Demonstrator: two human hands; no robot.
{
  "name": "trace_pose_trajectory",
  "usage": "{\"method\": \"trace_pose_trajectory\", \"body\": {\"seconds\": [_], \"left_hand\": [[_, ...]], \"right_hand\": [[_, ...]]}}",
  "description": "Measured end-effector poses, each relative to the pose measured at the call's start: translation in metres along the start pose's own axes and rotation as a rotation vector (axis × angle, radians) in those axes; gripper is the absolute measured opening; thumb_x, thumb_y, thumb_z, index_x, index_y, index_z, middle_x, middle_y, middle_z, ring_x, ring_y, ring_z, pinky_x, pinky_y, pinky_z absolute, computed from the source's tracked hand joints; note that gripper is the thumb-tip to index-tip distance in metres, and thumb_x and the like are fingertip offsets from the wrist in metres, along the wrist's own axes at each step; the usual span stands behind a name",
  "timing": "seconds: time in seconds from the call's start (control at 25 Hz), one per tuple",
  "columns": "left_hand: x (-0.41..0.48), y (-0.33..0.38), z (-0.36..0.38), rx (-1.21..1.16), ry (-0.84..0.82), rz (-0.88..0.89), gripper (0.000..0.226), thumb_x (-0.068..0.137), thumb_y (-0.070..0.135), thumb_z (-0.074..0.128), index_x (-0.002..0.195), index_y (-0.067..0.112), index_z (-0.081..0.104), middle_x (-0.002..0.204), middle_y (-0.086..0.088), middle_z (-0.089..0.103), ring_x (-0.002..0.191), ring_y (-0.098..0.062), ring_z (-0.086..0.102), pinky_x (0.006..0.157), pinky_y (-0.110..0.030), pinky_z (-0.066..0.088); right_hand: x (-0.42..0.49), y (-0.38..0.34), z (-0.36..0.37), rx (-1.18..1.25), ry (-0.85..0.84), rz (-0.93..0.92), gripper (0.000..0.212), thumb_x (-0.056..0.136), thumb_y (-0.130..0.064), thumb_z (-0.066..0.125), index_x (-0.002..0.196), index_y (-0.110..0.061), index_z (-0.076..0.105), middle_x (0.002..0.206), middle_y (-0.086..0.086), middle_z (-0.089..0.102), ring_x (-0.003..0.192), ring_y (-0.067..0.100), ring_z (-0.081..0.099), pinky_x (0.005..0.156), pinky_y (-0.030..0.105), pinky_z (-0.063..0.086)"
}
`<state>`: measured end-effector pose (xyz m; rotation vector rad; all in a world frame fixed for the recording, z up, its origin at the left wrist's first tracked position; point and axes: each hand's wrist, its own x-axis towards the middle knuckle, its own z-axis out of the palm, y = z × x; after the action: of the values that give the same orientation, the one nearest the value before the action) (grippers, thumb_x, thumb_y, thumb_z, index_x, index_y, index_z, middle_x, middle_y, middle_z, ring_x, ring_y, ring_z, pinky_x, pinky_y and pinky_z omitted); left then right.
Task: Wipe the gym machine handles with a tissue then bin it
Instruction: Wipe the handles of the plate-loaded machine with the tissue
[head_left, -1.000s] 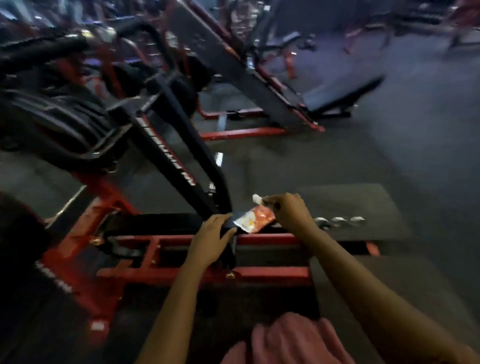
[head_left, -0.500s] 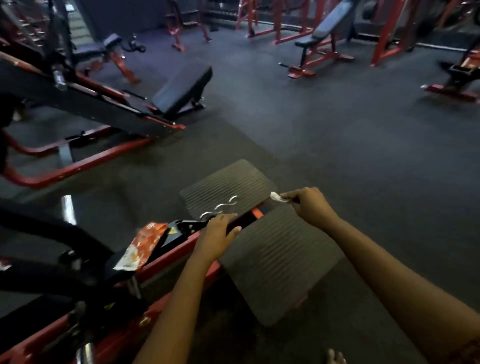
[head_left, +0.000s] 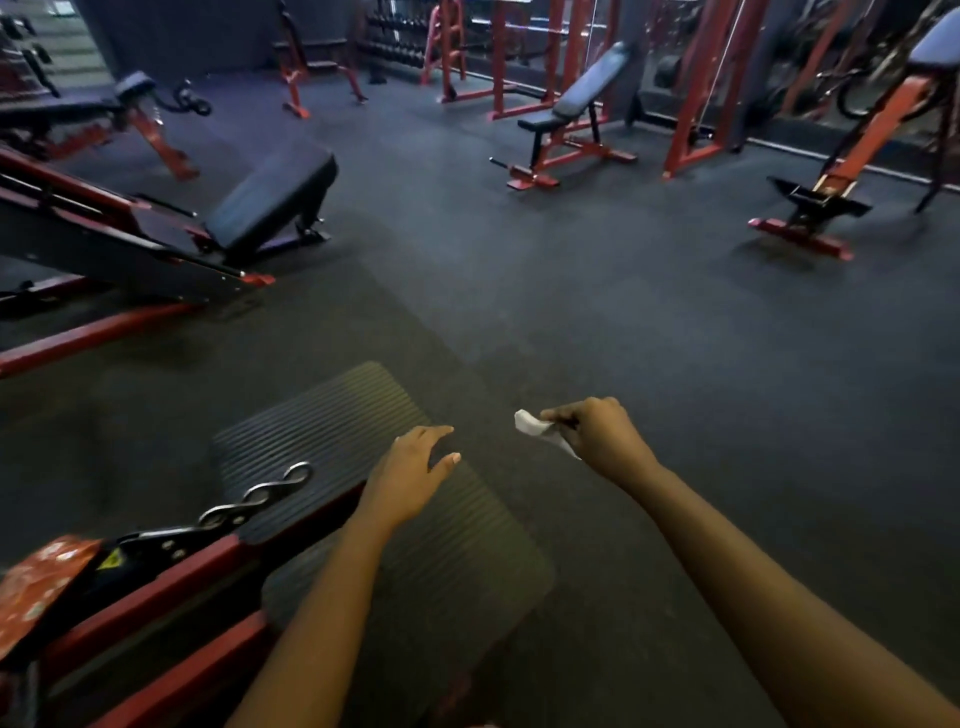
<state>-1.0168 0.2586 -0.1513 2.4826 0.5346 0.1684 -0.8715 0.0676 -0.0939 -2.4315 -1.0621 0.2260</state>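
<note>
Head view of a gym floor. A small white tissue (head_left: 540, 431), crumpled, is pinched between the thumb and curled fingers of the right hand (head_left: 602, 441) and is held in the air over the dark rubber floor (head_left: 649, 322), just beside the right edge of a ribbed black mat (head_left: 322, 421). The left hand (head_left: 410, 473) is extended above this mat with its fingers loosely spread and nothing grasped; whether the mat is touched cannot be told. To the lower left, the red frame (head_left: 156, 587) of a machine is seen, with a wavy metal bracket (head_left: 260, 501) fixed at its end and lying against the mat. An orange-red wrapper (head_left: 36, 587) is laid on the machine at the left edge. A slanted black pad (head_left: 270, 202) is shown at upper left, and an incline bench (head_left: 576, 98) on a red base stands well apart in the background.
</note>
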Motion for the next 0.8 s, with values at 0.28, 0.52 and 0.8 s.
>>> {"method": "trace_pose_trajectory", "body": {"seconds": [0.28,0.52,0.8], "left_hand": [[0.153,0.031,0.056,0.118,0.032,-0.097,0.046,0.093,0.039,0.047,0.136,0.022,0.042,0.139,-0.001,0.044,0.127,-0.02,0.042,0.107,-0.039,0.036],[0.301,0.052,0.066,0.108,0.098,-0.241,0.047,0.094,0.037,0.047,0.137,0.019,0.042,0.138,-0.004,0.045,0.125,-0.02,0.044,0.103,-0.033,0.036],[0.454,0.058,0.028,0.159,0.194,-0.263,0.047,0.094,0.034,0.048,0.137,0.017,0.042,0.136,-0.005,0.045,0.126,-0.021,0.043,0.104,-0.031,0.034]], "right_hand": [[0.144,0.117,-0.046,-0.033,0.0,-0.111,0.028,0.089,-0.004,0.049,0.111,-0.011,0.066,0.11,0.006,0.068,0.101,0.023,0.063,0.089,0.03,0.048],[0.314,0.182,-0.086,0.001,-0.043,-0.221,0.027,0.089,-0.006,0.051,0.112,-0.01,0.066,0.108,0.01,0.069,0.103,0.028,0.062,0.092,0.039,0.048],[0.492,0.217,-0.109,-0.028,-0.125,-0.372,0.03,0.089,-0.004,0.051,0.115,-0.013,0.064,0.108,0.007,0.069,0.092,0.021,0.065,0.082,0.025,0.049]]}}
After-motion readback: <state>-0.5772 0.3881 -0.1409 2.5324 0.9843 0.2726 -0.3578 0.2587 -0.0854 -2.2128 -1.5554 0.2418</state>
